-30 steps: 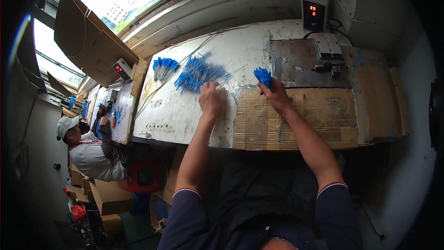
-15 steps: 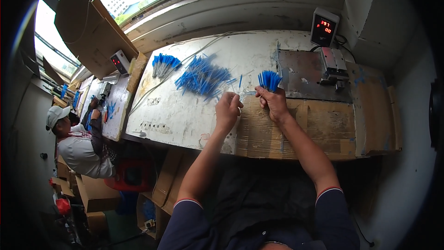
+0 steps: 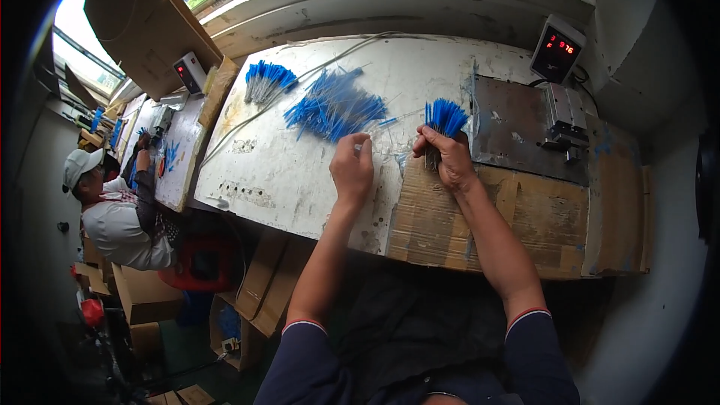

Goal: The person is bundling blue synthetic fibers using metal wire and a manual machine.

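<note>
My right hand (image 3: 454, 163) is closed round an upright bundle of thin blue-tipped sticks (image 3: 446, 118), their blue ends fanned out above the fist and pale stems showing below. To its left, my left hand (image 3: 352, 170) hovers at the near edge of a loose pile of the same blue-tipped sticks (image 3: 334, 109). Its fingers are curled in; whatever they may hold is too small to make out. A neater bunch of blue-tipped sticks (image 3: 268, 81) lies farther left, beyond a grey cable (image 3: 300, 78). One stray stick (image 3: 388, 121) rests between the pile and my right hand.
On the white worktable (image 3: 277, 172), a cardboard sheet (image 3: 487, 217) lies under my right forearm. A dark metal plate (image 3: 514, 131), a metal fixture (image 3: 565, 115) and a red-digit display box (image 3: 557, 49) stand at right. A co-worker (image 3: 120, 221) in a cap sits at the left bench.
My left hand has moved left, away from my right hand and toward the loose pile. My right hand keeps hold of its bundle. The view has shifted slightly, and the display digits differ.
</note>
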The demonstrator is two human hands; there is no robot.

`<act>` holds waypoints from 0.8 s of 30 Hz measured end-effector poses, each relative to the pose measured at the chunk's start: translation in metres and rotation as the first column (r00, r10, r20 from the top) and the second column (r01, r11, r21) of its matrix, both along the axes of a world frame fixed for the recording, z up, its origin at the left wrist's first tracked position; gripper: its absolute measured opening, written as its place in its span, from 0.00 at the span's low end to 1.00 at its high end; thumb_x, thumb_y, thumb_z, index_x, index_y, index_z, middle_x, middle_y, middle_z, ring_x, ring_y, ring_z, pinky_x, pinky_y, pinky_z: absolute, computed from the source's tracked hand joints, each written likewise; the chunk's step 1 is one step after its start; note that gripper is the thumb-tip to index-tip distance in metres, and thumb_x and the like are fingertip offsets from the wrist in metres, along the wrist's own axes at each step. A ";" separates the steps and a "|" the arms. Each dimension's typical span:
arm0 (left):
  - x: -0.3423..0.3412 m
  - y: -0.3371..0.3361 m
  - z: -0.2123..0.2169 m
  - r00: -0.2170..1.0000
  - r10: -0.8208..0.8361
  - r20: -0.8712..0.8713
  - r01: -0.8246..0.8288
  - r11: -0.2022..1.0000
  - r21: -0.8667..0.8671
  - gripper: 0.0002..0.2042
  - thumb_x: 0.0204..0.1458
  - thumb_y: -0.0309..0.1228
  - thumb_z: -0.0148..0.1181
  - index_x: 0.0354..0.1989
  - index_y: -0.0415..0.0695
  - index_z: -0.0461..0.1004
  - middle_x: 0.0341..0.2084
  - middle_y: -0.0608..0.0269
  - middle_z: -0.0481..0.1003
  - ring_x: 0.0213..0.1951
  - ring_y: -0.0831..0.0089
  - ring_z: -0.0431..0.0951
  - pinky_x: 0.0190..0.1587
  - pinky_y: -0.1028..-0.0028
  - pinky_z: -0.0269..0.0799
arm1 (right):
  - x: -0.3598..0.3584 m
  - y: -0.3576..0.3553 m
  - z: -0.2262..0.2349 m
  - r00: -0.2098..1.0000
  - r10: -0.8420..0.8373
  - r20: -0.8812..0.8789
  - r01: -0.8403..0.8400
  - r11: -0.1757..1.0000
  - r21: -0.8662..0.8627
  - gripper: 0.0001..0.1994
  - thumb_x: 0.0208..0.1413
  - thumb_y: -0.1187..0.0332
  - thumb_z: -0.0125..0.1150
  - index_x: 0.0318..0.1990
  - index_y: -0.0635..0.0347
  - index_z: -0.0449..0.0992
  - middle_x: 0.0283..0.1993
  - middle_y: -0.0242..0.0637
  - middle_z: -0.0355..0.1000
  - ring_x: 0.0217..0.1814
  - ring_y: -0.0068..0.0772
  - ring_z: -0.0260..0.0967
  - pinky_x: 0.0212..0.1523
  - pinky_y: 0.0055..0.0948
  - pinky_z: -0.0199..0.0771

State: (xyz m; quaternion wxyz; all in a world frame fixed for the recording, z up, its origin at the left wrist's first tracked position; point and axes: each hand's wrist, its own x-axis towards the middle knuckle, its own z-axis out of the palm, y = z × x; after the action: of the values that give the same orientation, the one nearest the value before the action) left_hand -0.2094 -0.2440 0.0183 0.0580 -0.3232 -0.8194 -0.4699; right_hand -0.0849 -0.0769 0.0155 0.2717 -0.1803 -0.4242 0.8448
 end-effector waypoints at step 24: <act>-0.025 -0.024 0.022 0.866 -0.242 -0.438 0.009 0.883 -0.469 0.01 0.57 0.24 0.55 0.35 0.43 0.73 0.30 0.55 0.77 0.38 0.53 0.77 0.39 0.57 0.71 | 0.014 -0.011 0.006 0.971 -0.235 0.031 0.206 0.903 0.377 0.06 0.58 0.70 0.66 0.34 0.64 0.80 0.30 0.34 0.78 0.30 0.23 0.73 0.33 0.28 0.75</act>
State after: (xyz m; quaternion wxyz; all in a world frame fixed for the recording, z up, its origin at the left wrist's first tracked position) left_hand -0.2339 -0.2681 0.0408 0.1528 -0.4888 -0.8412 -0.1735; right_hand -0.0712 -0.0875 0.0210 0.3785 -0.2043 -0.5632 0.7055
